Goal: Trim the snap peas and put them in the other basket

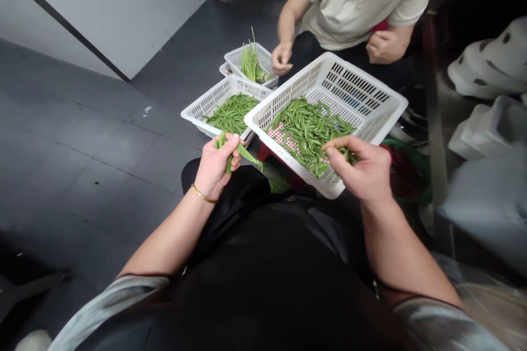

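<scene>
From my remote view, the left hand [220,162] is raised just beside the large white basket [381,96], forearm slanting up from the lower left, a gold bracelet [203,196] at the wrist. Its fingers are closed on a few green pea pods [249,156]. The right hand [364,167] reaches over the basket's near right part, thumb and forefinger pinched together; I cannot tell whether they grip a pod.

Around them I see a dark tiled floor [102,148], a pale wall [123,0] at upper left and blurred white containers [494,60] at right. A co-worker in a cream shirt [341,5] sits opposite.

One held pod's long axis slants down to the right, its tip toward the large basket; another stands nearly upright. Inside that basket, loose pods [308,129] point every way. A shallower basket [195,112] beside it holds more.
</scene>
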### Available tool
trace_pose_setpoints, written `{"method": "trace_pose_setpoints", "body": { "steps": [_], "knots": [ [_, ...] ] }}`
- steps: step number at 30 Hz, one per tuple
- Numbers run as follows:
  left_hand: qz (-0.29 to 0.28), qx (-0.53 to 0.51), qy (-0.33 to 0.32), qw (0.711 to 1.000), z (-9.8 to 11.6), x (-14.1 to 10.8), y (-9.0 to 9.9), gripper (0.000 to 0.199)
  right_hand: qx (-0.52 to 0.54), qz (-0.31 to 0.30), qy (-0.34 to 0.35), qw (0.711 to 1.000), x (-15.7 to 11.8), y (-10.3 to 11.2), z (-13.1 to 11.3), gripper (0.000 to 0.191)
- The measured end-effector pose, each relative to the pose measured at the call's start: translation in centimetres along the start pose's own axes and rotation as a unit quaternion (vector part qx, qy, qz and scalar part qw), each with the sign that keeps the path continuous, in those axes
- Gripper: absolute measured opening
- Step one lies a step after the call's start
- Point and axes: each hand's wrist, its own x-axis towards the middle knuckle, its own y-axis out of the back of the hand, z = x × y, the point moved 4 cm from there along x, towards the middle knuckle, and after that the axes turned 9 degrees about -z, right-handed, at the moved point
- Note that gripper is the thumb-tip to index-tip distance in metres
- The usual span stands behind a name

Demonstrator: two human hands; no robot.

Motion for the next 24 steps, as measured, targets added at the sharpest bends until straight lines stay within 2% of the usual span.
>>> {"method": "trace_pose_setpoints", "body": {
  "steps": [2,4,5,7,10,11,13,15,17,18,20,22,24],
  "knots": [
    [-0.008,0.045,-0.017,0.999,0.5,-0.6,0.1,0.024,0.019,-0.136,-0.004,0.99,-0.2,-0.9,-0.2,0.01],
    [-0.023,0.083,-0.023,0.996,0.6,-1.1,-0.5,0.024,0.041,-0.237,0.006,0.971,-0.4,-2.9,-0.9,0.015],
    [-0.029,0.1,-0.024,0.994,0.5,-1.4,-0.9,0.024,0.052,-0.259,0.013,0.964,-0.4,-4.0,-1.3,0.016],
    [-0.033,0.133,-0.028,0.99,0.4,-1.8,-1.5,0.025,0.06,-0.26,0.032,0.963,-0.2,-5.9,-2.2,0.016],
    [-0.033,0.179,-0.04,0.983,0.3,-2.2,-1.8,0.024,0.059,-0.251,0.082,0.963,-0.1,-7.5,-3.2,0.025],
    [-0.053,0.201,-0.044,0.977,0.3,-2.2,-2.0,0.023,0.068,-0.267,0.1,0.956,-0.3,-8.0,-3.4,0.027],
    [-0.152,0.267,-0.048,0.95,0.4,-2.4,-3.1,0.021,0.094,-0.352,0.128,0.922,-1.2,-9.1,-3.9,0.027],
    [-0.283,0.331,-0.05,0.899,0.4,-2.7,-4.6,0.018,0.104,-0.466,0.139,0.867,-2.3,-10.1,-4.1,0.025],
    [-0.364,0.353,-0.039,0.861,0.5,-2.9,-5.4,0.016,0.104,-0.544,0.118,0.824,-3.0,-10.4,-3.7,0.022],
    [-0.369,0.344,-0.025,0.863,0.5,-2.7,-5.3,0.015,0.114,-0.555,0.095,0.819,-2.9,-10.2,-3.3,0.021],
    [-0.322,0.269,0.012,0.907,0.6,-1.9,-4.1,0.018,0.16,-0.52,0.024,0.839,-2.3,-9.2,-2.2,0.015],
    [-0.239,0.126,0.036,0.962,0.5,-0.9,-2.1,0.024,0.238,-0.439,-0.066,0.864,-1.3,-8.1,-0.8,0.023],
    [-0.172,-0.017,0.057,0.983,0.2,-0.4,-0.4,0.028,0.35,-0.341,-0.162,0.857,-0.7,-7.6,0.6,0.033]
  ]
}}
